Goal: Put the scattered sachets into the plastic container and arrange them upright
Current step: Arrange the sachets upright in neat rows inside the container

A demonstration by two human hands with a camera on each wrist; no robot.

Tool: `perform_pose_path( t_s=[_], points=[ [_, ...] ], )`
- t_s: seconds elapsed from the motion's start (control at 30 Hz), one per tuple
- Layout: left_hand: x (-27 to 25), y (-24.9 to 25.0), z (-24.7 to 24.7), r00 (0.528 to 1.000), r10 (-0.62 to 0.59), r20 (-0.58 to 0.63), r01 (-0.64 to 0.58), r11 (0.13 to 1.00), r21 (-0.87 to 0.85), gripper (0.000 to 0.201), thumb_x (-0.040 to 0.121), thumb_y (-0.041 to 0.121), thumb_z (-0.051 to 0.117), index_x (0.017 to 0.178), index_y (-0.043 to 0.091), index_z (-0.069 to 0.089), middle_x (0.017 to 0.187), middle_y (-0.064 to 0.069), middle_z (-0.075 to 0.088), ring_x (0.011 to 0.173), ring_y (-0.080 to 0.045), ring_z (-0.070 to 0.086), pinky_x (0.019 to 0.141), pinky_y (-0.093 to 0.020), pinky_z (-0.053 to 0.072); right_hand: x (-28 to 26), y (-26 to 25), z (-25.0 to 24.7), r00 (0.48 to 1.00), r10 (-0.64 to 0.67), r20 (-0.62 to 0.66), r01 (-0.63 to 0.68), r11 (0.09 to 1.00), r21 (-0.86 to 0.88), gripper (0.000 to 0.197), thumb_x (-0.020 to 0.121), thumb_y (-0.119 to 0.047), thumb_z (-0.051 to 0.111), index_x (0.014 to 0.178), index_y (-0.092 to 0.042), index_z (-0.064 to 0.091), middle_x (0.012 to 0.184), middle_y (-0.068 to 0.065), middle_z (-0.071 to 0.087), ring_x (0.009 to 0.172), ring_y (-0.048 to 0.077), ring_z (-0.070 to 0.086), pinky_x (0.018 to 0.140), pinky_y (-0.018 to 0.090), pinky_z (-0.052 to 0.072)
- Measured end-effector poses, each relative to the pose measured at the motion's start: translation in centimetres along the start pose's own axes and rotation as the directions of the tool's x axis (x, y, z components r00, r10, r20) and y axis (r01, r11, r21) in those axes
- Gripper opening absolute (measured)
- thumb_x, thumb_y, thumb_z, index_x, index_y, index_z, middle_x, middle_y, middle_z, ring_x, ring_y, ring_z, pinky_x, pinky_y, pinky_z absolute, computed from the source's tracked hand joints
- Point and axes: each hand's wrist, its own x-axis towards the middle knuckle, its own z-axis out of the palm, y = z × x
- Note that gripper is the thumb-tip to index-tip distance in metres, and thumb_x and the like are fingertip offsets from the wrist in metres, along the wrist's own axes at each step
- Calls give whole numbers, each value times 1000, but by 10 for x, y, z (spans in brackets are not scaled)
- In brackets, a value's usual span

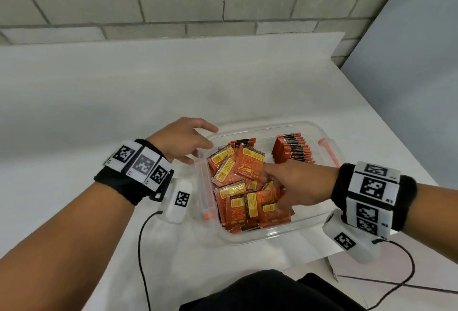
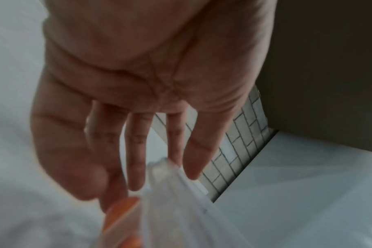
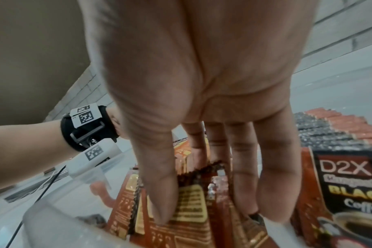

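A clear plastic container [image 1: 272, 239] with orange latches stands on the white table. A loose pile of orange sachets [image 1: 247, 169] fills its left and near part. A neat row of upright sachets [image 1: 292, 148] stands at its far right. My right hand [image 1: 272, 186] reaches down into the pile. In the right wrist view my right hand [image 3: 202, 211] pinches a few sachets [image 3: 191, 206] between thumb and fingers. My left hand [image 1: 198, 147] rests with straight fingers on the container's far left corner [image 2: 170, 184] and holds nothing.
A brick wall runs behind the table [image 1: 148, 92], and a grey panel [image 1: 409, 62] stands at the right. The table's edge falls away at the right. Black cables [image 1: 142, 248] trail from both wrist cameras. Dark trousers [image 1: 272, 291] fill the bottom.
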Motion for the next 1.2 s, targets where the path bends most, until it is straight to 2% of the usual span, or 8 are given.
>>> perform_pose_path(
  t_s=[0.27,0.4,0.57,0.67,0.87,1.0,1.13,1.2],
  points=[
    [6,-12,3,999,48,-25,-49,996,-69,30,88,13,68,113,29,64,90,-2,65,68,-14,63,60,-29,52,3,-10,0,989,-144,36,147,983,-112,28,89,-23,61,116,-18,56,97,-3,59,85,17,56,70,30,47],
    [8,-14,3,998,58,-17,-60,994,-92,31,87,13,68,113,30,64,95,-4,66,66,-11,63,63,-30,54,-4,-9,-13,987,-157,-15,156,987,-33,28,87,-23,62,114,-23,58,79,-11,61,64,2,55,61,22,46],
    [9,-18,3,997,67,-25,-70,988,-137,30,87,13,69,111,30,65,91,-4,66,63,-10,61,62,-30,53,-5,-4,-29,988,-129,-81,133,990,43,27,82,-30,65,109,-29,60,84,-1,68,71,16,63,69,38,54],
    [9,-19,3,997,75,-32,-78,987,-140,29,86,13,70,110,30,66,89,-3,65,62,-10,61,59,-28,51,-1,-12,-29,985,-148,-88,154,985,77,17,83,-28,66,90,-38,55,81,-5,65,70,14,60,63,32,51],
    [9,-21,5,996,79,-42,-84,985,-149,29,86,15,70,109,32,66,82,2,65,64,-10,60,58,-28,51,14,-30,-7,976,-218,-15,215,971,-101,48,90,-27,60,135,-19,44,119,-5,45,100,8,40,82,20,35],
    [9,-21,5,996,79,-50,-85,986,-141,29,85,16,71,109,32,67,84,1,67,65,-12,59,58,-27,50,14,-32,-6,972,-232,-45,229,971,-61,49,89,-23,62,134,-21,45,124,-4,44,105,11,45,88,24,40],
    [8,-21,5,995,79,-52,-86,986,-140,28,85,16,71,109,32,67,86,2,68,64,-11,60,57,-26,50,10,-34,-5,985,-175,-12,175,983,53,44,87,-21,65,125,-25,44,112,2,55,82,18,58,75,35,51],
    [9,-21,6,995,80,-56,-87,986,-141,28,86,16,71,108,32,67,86,2,68,64,-11,60,57,-26,50,9,-35,-5,984,-180,2,179,983,35,45,87,-20,65,126,-24,43,111,4,56,93,22,57,80,37,51]
  ],
)
